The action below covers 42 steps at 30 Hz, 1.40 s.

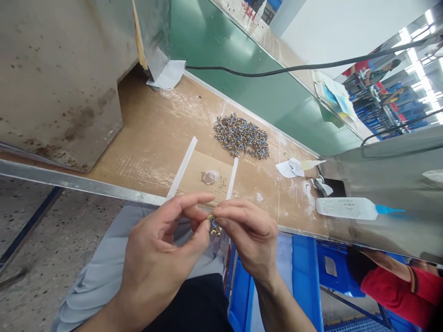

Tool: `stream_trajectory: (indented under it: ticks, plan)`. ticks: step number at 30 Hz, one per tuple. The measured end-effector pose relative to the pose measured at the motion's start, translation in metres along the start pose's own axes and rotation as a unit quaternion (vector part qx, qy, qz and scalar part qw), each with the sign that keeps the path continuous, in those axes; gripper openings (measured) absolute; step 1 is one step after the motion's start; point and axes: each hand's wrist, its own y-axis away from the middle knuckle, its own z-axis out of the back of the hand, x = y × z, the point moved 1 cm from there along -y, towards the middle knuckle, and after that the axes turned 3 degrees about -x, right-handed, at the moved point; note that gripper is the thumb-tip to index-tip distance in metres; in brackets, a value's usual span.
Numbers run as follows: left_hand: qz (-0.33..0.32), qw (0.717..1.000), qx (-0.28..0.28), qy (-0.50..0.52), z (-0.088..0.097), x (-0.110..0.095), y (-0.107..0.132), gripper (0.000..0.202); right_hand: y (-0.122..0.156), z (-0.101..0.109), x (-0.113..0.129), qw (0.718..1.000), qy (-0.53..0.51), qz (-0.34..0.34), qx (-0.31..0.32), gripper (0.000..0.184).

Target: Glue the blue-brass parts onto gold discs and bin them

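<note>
Your left hand (162, 244) and right hand (247, 233) pinched one small brass part (212, 226) between their fingertips. The parts heap (242, 137) lay at one o'clock from it, well apart.

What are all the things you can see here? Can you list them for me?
Small parts heap: one pile, blue and brass, far side of the bench.
Bench: one, brown, taped.
White strips: two, lying on the bench near its front edge.
Clear cap: one, between the strips.
Tube: one, white with blue tip, right.
Paper scraps: a few, white, right of the heap.
Cable: one, black, above the green belt.
Small part: one, blue and brass, pinched between both hands.
Left hand: grip on the small part.
Right hand: grip on the small part.
</note>
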Motion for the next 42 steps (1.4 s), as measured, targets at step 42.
stream_trajectory:
  ticks: [42]
  plan:
    - [0.415, 0.841, 0.226, 0.261, -0.084, 0.004, 0.004, 0.028, 0.080, 0.061, -0.043, 0.874, -0.417, -0.243, -0.066, 0.016]
